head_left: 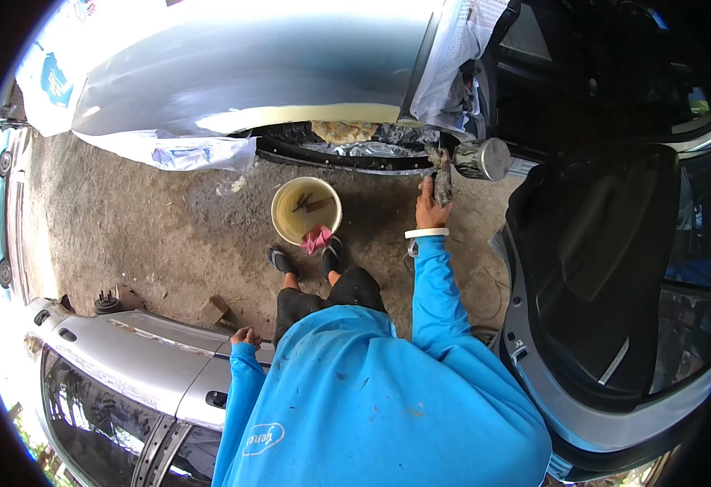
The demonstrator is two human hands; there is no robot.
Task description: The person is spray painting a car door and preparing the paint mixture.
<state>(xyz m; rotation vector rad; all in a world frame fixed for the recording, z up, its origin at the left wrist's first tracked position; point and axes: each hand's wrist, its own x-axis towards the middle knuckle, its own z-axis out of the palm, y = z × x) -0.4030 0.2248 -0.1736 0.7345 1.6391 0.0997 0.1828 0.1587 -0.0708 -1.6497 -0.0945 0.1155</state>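
My right hand (pixel 431 213) is wrapped round the grip of a spray gun (pixel 442 180) with a round metal cup (pixel 494 160) on its right. It is held in front of me, beside the lower edge of a grey car panel (pixel 258 69) with a pale yellow strip along its bottom. My left hand (pixel 246 335) hangs low at my side, near a silver car door; its fingers are curled and nothing shows in them. By my feet stands a cream bucket (pixel 275 213) holding dark sticks or tools in cloudy liquid. A pink cloth (pixel 316 239) lies over its near rim.
Paper masking (pixel 201 152) borders the grey panel. An open car door (pixel 591 268) with black trim takes up the right side. Behind me at left is a silver car (pixel 128 349). Wooden blocks (pixel 215 308) lie on the rough ground beside it.
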